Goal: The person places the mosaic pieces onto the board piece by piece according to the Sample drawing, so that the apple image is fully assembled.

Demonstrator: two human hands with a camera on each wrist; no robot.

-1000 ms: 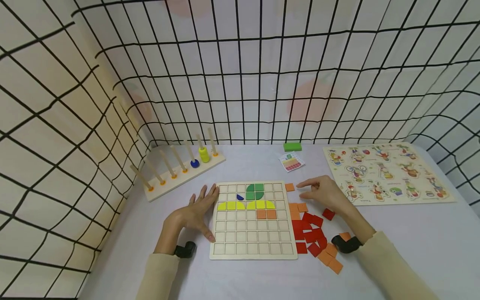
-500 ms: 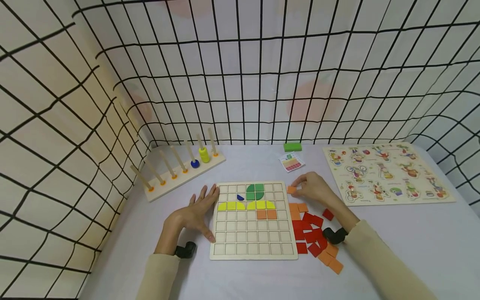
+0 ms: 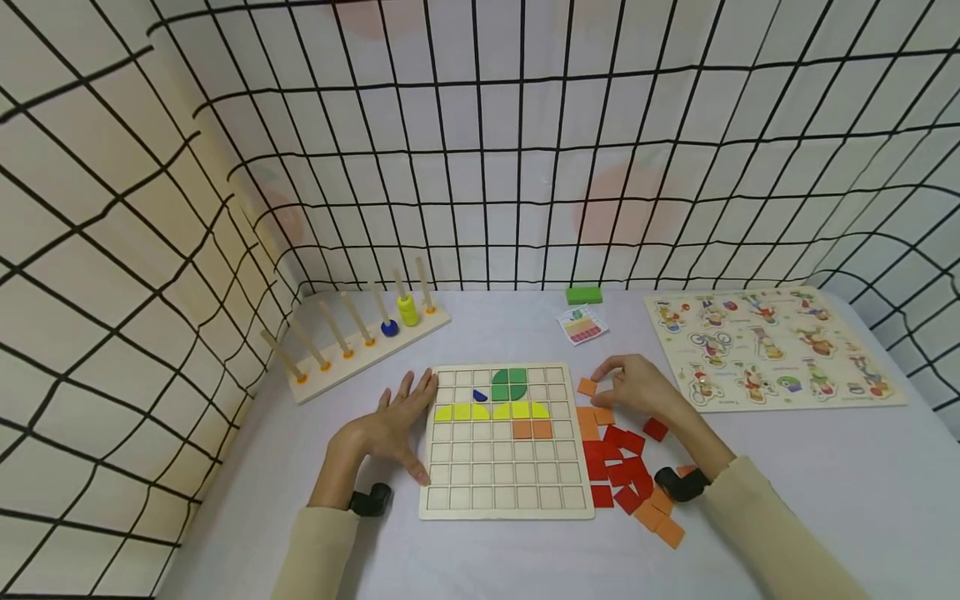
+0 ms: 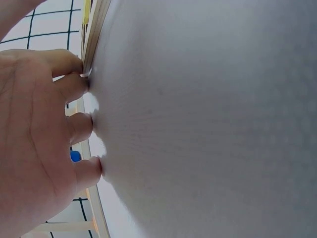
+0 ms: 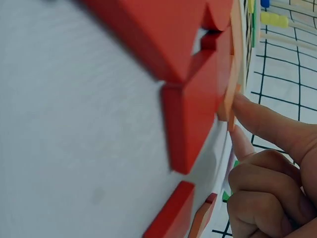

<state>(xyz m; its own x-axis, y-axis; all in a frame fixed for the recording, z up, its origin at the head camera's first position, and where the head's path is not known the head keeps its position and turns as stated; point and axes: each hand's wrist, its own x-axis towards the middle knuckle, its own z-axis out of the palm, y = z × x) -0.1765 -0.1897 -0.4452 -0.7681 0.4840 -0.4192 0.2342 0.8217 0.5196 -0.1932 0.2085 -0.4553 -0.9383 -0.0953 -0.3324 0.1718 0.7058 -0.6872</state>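
My left hand (image 3: 390, 425) lies with spread fingers along the left edge of a pale gridded board (image 3: 483, 475), fingertips down on the table in the left wrist view. My right hand (image 3: 637, 385), just beyond the board's upper right, pinches a small orange square tile (image 3: 587, 386) by its edges between thumb and index finger. The other fingers (image 5: 262, 178) are curled in. On the board sit green pieces (image 3: 510, 384), a row of yellow pieces (image 3: 521, 410), two orange squares (image 3: 532, 429) and a small blue piece (image 3: 480, 396).
Red tiles (image 3: 618, 474) and loose orange tiles (image 3: 660, 521) lie right of the board. A pegged stand (image 3: 322, 382) with yellow and blue beads is at the back left. A pattern card (image 3: 582, 325), green block (image 3: 584, 295) and picture board (image 3: 772, 350) lie behind; black netting encloses the table.
My right hand closed in on the orange tile, which has shifted slightly right and toward me and turned a little. The left hand has stayed in place.
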